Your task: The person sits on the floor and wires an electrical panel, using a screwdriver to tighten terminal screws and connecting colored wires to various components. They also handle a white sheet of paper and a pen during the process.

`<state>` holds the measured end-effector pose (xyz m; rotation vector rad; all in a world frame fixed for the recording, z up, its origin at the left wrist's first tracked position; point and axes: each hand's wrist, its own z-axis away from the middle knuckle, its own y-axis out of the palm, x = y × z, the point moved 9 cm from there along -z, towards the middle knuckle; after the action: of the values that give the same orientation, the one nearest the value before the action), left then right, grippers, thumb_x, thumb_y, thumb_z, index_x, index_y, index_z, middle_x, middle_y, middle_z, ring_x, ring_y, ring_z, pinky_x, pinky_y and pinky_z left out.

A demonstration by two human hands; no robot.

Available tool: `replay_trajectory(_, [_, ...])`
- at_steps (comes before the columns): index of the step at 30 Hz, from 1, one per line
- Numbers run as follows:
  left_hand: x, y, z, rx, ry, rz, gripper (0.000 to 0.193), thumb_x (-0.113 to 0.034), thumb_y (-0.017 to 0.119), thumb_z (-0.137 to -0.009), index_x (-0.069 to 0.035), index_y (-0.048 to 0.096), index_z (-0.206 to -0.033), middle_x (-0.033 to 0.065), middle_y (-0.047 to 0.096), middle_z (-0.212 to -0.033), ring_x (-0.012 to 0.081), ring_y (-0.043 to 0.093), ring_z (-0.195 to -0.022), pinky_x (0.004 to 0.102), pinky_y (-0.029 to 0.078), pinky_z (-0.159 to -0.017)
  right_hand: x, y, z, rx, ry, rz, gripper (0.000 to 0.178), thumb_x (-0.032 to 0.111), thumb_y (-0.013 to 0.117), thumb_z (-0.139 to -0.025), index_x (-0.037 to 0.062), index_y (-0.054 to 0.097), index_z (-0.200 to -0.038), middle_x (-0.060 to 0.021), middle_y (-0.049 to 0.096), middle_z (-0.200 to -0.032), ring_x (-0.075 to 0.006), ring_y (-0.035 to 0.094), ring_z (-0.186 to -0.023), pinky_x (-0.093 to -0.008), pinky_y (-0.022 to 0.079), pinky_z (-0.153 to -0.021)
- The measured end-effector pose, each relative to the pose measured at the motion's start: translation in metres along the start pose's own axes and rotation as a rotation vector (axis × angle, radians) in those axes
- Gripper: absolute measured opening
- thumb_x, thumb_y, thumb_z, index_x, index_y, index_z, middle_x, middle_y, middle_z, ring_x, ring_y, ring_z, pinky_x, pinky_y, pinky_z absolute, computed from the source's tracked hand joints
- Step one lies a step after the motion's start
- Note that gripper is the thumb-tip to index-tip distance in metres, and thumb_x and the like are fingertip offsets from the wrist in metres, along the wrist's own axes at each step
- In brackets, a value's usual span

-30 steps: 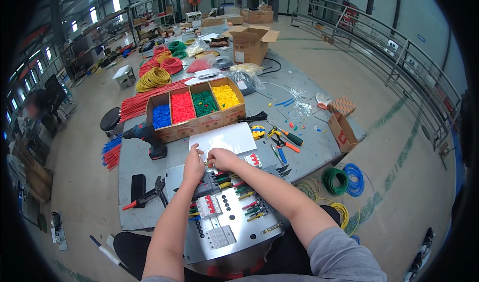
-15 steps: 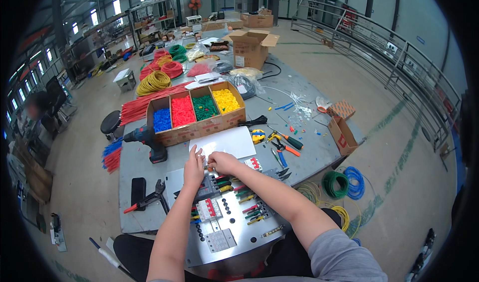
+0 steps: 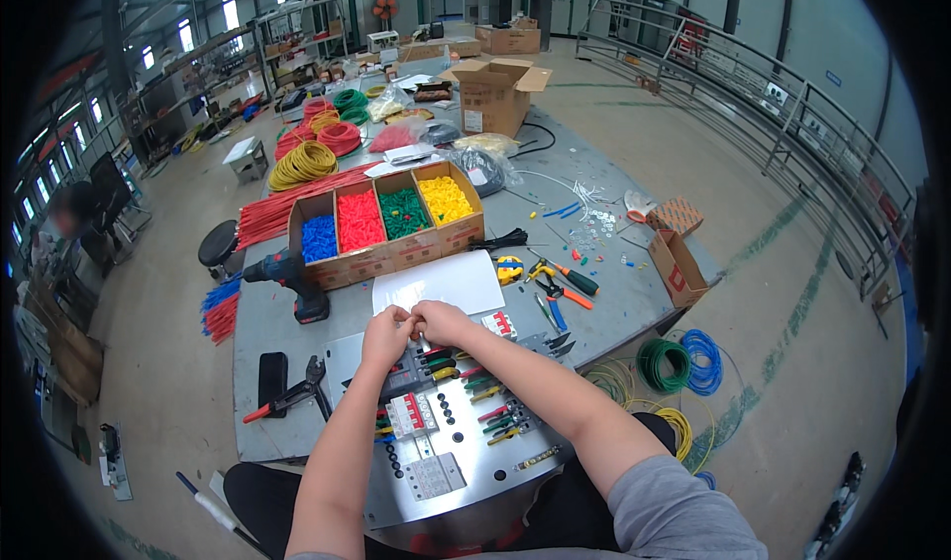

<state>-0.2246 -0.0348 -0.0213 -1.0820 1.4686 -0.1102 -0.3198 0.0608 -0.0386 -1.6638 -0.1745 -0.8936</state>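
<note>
Working over the metal panel (image 3: 480, 461), which lies at the near edge of the grey table (image 3: 614, 253), partly over my lap. My left hand (image 3: 386, 337) and right hand (image 3: 443, 324) meet above its far end, fingers curled in, tips close together. Cannot tell whether either pinches anything; the fingers hide that spot.

Just below my hands: a dark grey breaker (image 3: 404, 378), with red, green and yellow sleeved cable ends (image 3: 438, 364) at its right. Nearer me on the panel, a white breaker with red switches (image 3: 406, 415); a similar red-and-white unit (image 3: 498, 323) sits beyond my right forearm.

Past the hands, a white sheet (image 3: 436, 283) lies before a cardboard box (image 3: 416, 247) of four compartments: blue, red, green, yellow small pieces. Cordless drill (image 3: 294, 281) left of the sheet; tape measure (image 3: 509, 269) to its right. Red-handled pliers (image 3: 297, 395) lie left of the panel, against a black phone-like slab (image 3: 272, 377).
</note>
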Motion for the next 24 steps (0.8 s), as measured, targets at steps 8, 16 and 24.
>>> replay_trajectory(8, [0.030, 0.001, -0.006, 0.015, -0.036, -0.143, 0.025, -0.028, 0.086, -0.078, -0.005, 0.084, -0.088, 0.0193, 0.077, -0.102, 0.0342, 0.073, -0.099, 0.0435, 0.057, -0.094, 0.006, 0.003, 0.003, 0.019, 0.022, -0.069, 0.017, 0.024, 0.072, -0.096, 0.0085, 0.077, -0.102, -0.0138, 0.078, -0.100, -0.0330, 0.075, -0.094, -0.0439, 0.058, -0.084])
replay_trajectory(16, [0.045, 0.004, -0.008, 0.017, -0.151, -0.152, 0.025, -0.033, 0.085, -0.078, -0.010, 0.085, -0.088, 0.0153, 0.076, -0.105, 0.0352, 0.066, -0.112, 0.0457, 0.052, -0.103, 0.004, 0.003, 0.003, 0.024, 0.015, -0.076, 0.014, 0.020, 0.071, -0.097, 0.0074, 0.077, -0.101, -0.0155, 0.076, -0.107, -0.0341, 0.072, -0.103, -0.0432, 0.056, -0.090])
replay_trajectory(24, [0.042, 0.009, -0.016, 0.067, -0.198, -0.151, 0.027, -0.035, 0.083, -0.078, -0.009, 0.084, -0.086, 0.0157, 0.078, -0.100, 0.0345, 0.067, -0.111, 0.0445, 0.053, -0.100, -0.003, 0.001, -0.003, -0.066, -0.091, -0.148, 0.014, 0.011, 0.069, -0.093, 0.0020, 0.078, -0.098, -0.0189, 0.077, -0.099, -0.0356, 0.074, -0.096, -0.0439, 0.057, -0.089])
